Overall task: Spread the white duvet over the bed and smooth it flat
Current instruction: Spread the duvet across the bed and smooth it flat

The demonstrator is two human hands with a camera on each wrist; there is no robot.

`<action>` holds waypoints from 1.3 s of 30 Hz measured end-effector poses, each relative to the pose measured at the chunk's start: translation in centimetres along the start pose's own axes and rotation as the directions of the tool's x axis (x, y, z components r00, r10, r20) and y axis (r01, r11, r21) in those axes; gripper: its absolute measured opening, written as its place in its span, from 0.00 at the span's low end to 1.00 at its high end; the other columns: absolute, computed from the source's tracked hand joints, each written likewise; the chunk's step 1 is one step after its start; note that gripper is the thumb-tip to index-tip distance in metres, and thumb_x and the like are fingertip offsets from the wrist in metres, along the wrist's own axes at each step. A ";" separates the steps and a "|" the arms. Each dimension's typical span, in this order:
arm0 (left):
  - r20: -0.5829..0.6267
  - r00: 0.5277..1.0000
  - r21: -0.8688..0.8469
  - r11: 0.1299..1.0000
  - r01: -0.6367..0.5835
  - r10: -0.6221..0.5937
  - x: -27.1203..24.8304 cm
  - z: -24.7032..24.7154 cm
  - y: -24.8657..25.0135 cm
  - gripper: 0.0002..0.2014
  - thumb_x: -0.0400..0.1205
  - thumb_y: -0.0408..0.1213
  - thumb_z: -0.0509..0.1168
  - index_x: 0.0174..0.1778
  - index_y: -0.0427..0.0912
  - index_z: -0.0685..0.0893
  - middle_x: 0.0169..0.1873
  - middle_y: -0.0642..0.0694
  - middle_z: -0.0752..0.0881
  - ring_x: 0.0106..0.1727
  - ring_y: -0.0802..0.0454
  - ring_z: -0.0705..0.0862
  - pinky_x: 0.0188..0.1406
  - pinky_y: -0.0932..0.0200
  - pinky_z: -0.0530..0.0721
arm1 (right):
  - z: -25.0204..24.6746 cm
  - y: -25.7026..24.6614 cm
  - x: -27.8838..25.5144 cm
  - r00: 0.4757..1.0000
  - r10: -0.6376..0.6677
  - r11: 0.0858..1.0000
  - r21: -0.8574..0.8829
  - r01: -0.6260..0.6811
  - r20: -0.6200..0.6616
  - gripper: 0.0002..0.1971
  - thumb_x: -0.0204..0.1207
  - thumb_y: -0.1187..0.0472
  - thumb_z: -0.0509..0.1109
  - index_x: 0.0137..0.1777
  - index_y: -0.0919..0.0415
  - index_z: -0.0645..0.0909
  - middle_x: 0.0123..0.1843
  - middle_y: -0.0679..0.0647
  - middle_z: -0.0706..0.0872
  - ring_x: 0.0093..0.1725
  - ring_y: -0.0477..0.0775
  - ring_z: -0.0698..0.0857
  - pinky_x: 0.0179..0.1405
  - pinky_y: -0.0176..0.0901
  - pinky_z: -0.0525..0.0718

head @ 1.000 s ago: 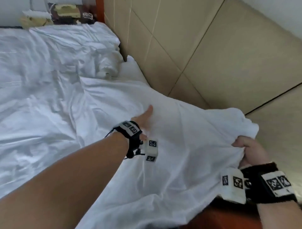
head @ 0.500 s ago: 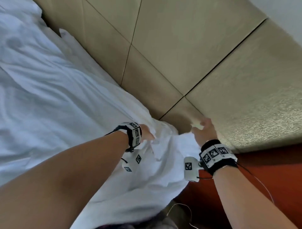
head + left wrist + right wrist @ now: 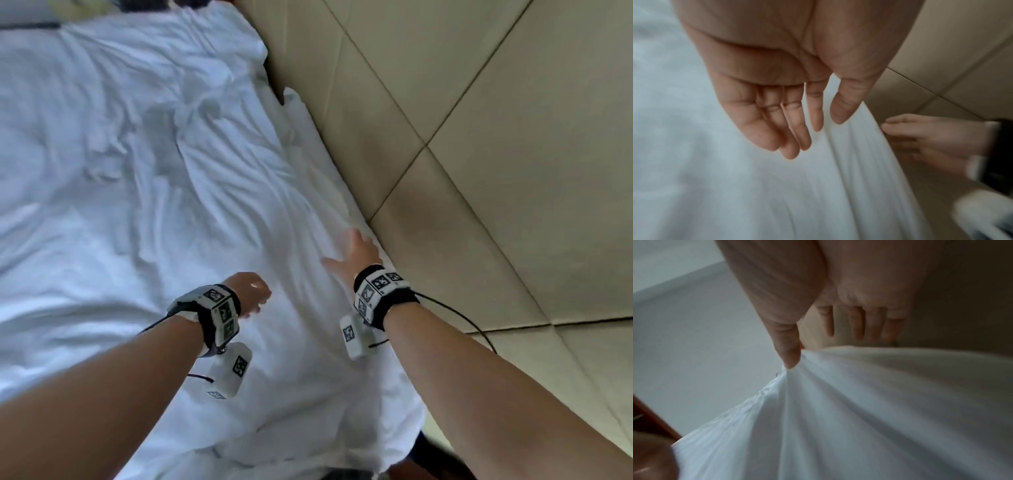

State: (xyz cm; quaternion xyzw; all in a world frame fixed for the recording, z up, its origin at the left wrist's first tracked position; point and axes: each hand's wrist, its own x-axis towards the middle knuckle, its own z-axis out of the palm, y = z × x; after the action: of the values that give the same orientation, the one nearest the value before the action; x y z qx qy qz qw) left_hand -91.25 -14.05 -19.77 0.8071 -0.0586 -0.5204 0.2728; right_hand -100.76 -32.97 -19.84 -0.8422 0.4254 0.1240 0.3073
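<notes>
The white duvet (image 3: pixel 137 212) covers the bed, creased, with a bunched fold (image 3: pixel 205 102) at the far end. Its near edge (image 3: pixel 308 445) hangs down in front of me. My right hand (image 3: pixel 349 251) lies flat on the duvet beside the headboard, fingers straight. In the right wrist view the right hand (image 3: pixel 824 350) has its thumb touching a ridge of the duvet (image 3: pixel 879 402). My left hand (image 3: pixel 253 296) hovers over the middle of the near part. In the left wrist view the left hand (image 3: pixel 816 134) is relaxed and holds nothing above the duvet (image 3: pixel 735 194).
A padded beige headboard (image 3: pixel 479 137) with dark seams runs along the right side of the bed. A white pillow edge (image 3: pixel 298 109) shows between duvet and headboard. A reddish wooden edge (image 3: pixel 651 423) sits low in the right wrist view.
A second ago my right hand gripped the duvet's corner; it has let go and now lies flat by the headboard. My left hand has drawn back. My head has turned back toward the bed.
</notes>
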 end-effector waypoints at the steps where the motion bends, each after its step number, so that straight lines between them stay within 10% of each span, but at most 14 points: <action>1: -0.035 0.999 -0.032 0.999 0.027 -0.028 0.1 -1.1 -0.1 0.05 0.84 0.32 0.59 0.45 0.41 0.79 0.41 0.41 0.84 0.41 0.43 0.81 0.34 0.60 0.76 | 0.3 -1.8 2.6 0.999 -0.035 0.999 -0.009 0.035 0.001 0.45 0.66 0.41 0.74 0.79 0.51 0.57 0.81 0.58 0.60 0.80 0.62 0.62 0.76 0.60 0.67; 4: -0.113 0.991 -0.110 0.992 0.061 -0.074 1.0 -3.6 0.5 0.09 0.83 0.29 0.58 0.38 0.43 0.77 0.38 0.41 0.80 0.33 0.46 0.76 0.28 0.62 0.70 | 0.6 -6.1 9.4 0.997 -0.071 0.997 -0.007 0.071 -0.006 0.57 0.61 0.36 0.76 0.82 0.46 0.43 0.85 0.58 0.50 0.84 0.61 0.50 0.80 0.64 0.57; 6: -0.158 0.984 -0.114 0.992 0.061 -0.079 2.1 -4.7 1.5 0.07 0.83 0.29 0.58 0.41 0.42 0.78 0.41 0.39 0.80 0.31 0.48 0.75 0.28 0.62 0.69 | 1.1 -7.5 12.3 0.999 -0.036 0.999 0.016 0.035 0.036 0.56 0.60 0.37 0.76 0.82 0.48 0.46 0.81 0.58 0.62 0.81 0.63 0.60 0.78 0.62 0.62; 10: -0.256 0.963 -0.046 0.996 0.076 -0.085 5.2 -5.2 3.6 0.04 0.80 0.35 0.62 0.40 0.45 0.81 0.45 0.40 0.87 0.40 0.43 0.85 0.39 0.56 0.83 | 1.1 -6.8 14.5 0.984 -0.172 0.978 0.126 0.164 0.056 0.19 0.73 0.55 0.69 0.62 0.61 0.74 0.61 0.61 0.85 0.61 0.64 0.84 0.57 0.45 0.81; 13: -0.329 0.944 0.141 0.986 0.085 -0.034 7.5 -4.7 6.2 0.13 0.79 0.45 0.64 0.59 0.49 0.79 0.60 0.42 0.85 0.60 0.43 0.84 0.62 0.51 0.82 | -3.0 -1.6 15.6 0.983 -0.157 0.987 0.022 0.160 -0.099 0.09 0.76 0.62 0.64 0.51 0.66 0.79 0.52 0.67 0.86 0.53 0.68 0.85 0.50 0.47 0.82; 18: -0.355 0.934 0.257 0.965 0.057 0.039 10.2 -4.3 10.0 0.29 0.82 0.49 0.60 0.79 0.49 0.62 0.76 0.43 0.68 0.72 0.41 0.75 0.69 0.48 0.77 | -3.8 -0.2 16.6 0.998 0.045 0.991 -0.124 -0.040 0.042 0.16 0.77 0.65 0.62 0.64 0.66 0.76 0.64 0.67 0.82 0.64 0.66 0.81 0.60 0.48 0.78; 22: -0.318 0.943 0.326 0.945 0.010 0.100 11.7 -4.4 9.3 0.27 0.84 0.48 0.58 0.80 0.50 0.63 0.80 0.49 0.64 0.78 0.47 0.68 0.79 0.51 0.67 | -4.8 -7.1 20.3 0.989 -0.107 0.994 0.007 0.109 -0.100 0.37 0.70 0.57 0.66 0.79 0.49 0.56 0.77 0.57 0.64 0.75 0.65 0.66 0.75 0.61 0.66; 26: -0.357 0.929 0.330 0.944 0.023 0.102 11.2 -5.0 5.8 0.25 0.84 0.47 0.58 0.78 0.49 0.65 0.79 0.51 0.66 0.79 0.50 0.67 0.80 0.54 0.64 | -3.6 -13.5 24.4 0.993 -0.106 0.984 0.152 0.097 0.054 0.49 0.67 0.40 0.70 0.82 0.46 0.45 0.82 0.57 0.58 0.78 0.65 0.66 0.74 0.59 0.70; 33: -0.406 0.910 0.271 0.941 0.202 -0.078 10.5 -7.5 1.6 0.26 0.83 0.47 0.59 0.78 0.48 0.65 0.78 0.46 0.68 0.76 0.45 0.71 0.75 0.50 0.70 | -5.7 -15.5 26.8 0.933 -0.356 0.928 -0.138 0.345 -0.058 0.15 0.82 0.60 0.61 0.61 0.70 0.78 0.61 0.69 0.83 0.61 0.68 0.81 0.58 0.49 0.78; 39: -0.449 0.886 0.196 0.954 0.228 -0.119 11.3 -8.5 0.3 0.27 0.82 0.46 0.60 0.78 0.49 0.66 0.78 0.45 0.68 0.75 0.44 0.73 0.73 0.50 0.71 | -4.6 -15.0 26.8 0.957 -0.275 0.887 -0.409 0.214 -0.095 0.24 0.80 0.62 0.60 0.76 0.64 0.65 0.76 0.67 0.69 0.74 0.68 0.70 0.70 0.58 0.72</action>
State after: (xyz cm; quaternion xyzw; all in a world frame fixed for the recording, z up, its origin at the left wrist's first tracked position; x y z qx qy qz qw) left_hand -78.64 -15.31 -26.12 0.9313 0.0130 -0.3400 0.1298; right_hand -72.79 -46.21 -22.69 -0.9405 0.3039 0.1033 0.1115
